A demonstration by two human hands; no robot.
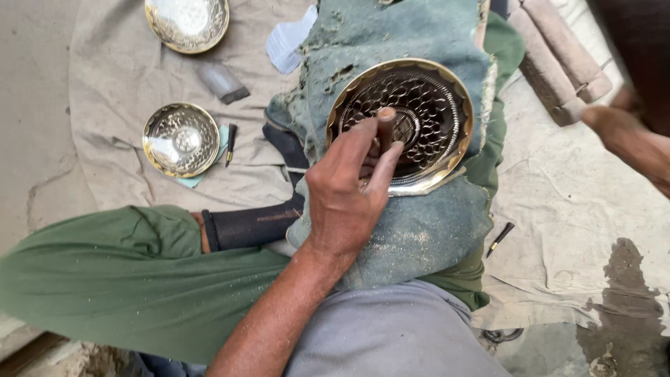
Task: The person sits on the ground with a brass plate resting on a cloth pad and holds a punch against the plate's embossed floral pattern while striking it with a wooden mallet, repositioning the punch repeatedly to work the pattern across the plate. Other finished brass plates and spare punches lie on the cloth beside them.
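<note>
Brass dish (433, 105): left hand (349, 188) fingers curled gripping punch (385, 129) upright; right hand (628, 136) blurred, grip unclear.

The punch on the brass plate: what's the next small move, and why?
Probably a strike from the right hand. The left hand holds the punch upright on the patterned brass plate, which lies on a green cloth pad. The right hand is raised and blurred beside it; what it holds cannot be made out.

A pale, wrinkled cloth (118, 77) covers the ground; two brass bowls (187, 23) (181, 139) rest on it at eleven and nine o'clock; a small grey block (222, 82) lies between them; a dark punch (500, 238) lies at four o'clock, near a damp stain (621, 307).
</note>
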